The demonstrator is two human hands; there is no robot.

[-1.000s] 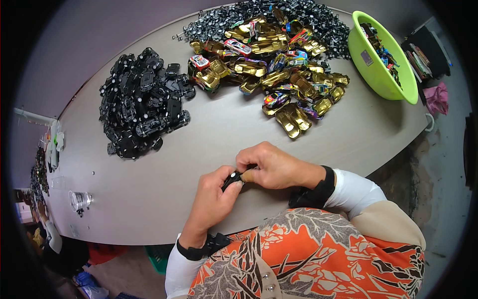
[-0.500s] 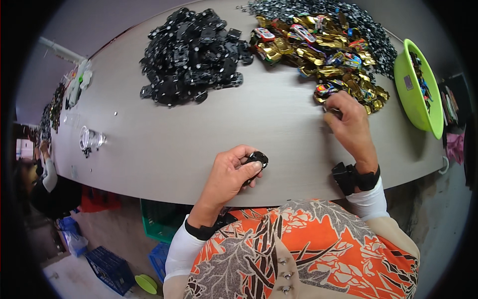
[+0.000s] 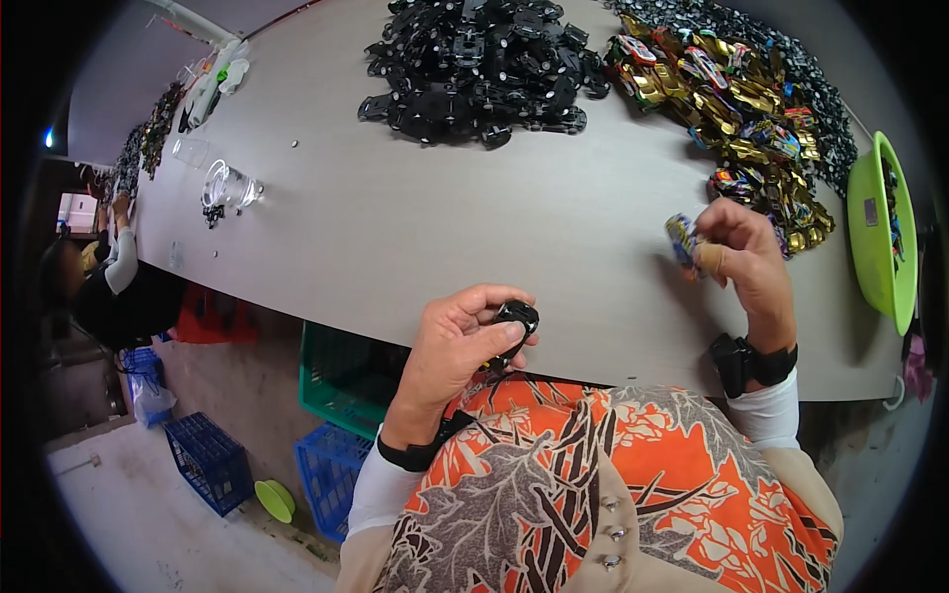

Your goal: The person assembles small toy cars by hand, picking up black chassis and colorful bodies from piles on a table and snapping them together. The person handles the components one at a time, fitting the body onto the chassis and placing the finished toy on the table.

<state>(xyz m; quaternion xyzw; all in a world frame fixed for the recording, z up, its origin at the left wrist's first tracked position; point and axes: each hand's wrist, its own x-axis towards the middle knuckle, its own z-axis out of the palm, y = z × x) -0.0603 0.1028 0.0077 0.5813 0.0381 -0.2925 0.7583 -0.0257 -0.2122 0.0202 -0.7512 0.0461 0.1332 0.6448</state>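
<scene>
Near the table's front edge, my left hand [image 3: 453, 341] is closed around a black toy car chassis [image 3: 520, 313], the thumb pressed on its top. Farther right and a little above the table, my right hand [image 3: 753, 259] pinches a colourful toy car body shell [image 3: 679, 237] between thumb and fingers. The shell is slightly blurred, and the two pieces are apart. Just beyond my right hand lies a heap of toy car body shells [image 3: 741, 102], many showing gold undersides. A heap of black chassis [image 3: 470, 79] sits at the far middle.
Small dark and silvery parts [image 3: 825, 109] are piled behind the shells. A lime-green basin [image 3: 863, 237] stands tilted at the right edge. A clear plastic cup [image 3: 229, 188] lies on the left of the table [image 3: 395, 227]. Crates [image 3: 210, 460] stand below; a co-worker [image 3: 119, 282] is at far left.
My right hand has come away from the edge of the shell heap with a colourful shell showing in its fingers. My left hand keeps the chassis. The whole view has shifted.
</scene>
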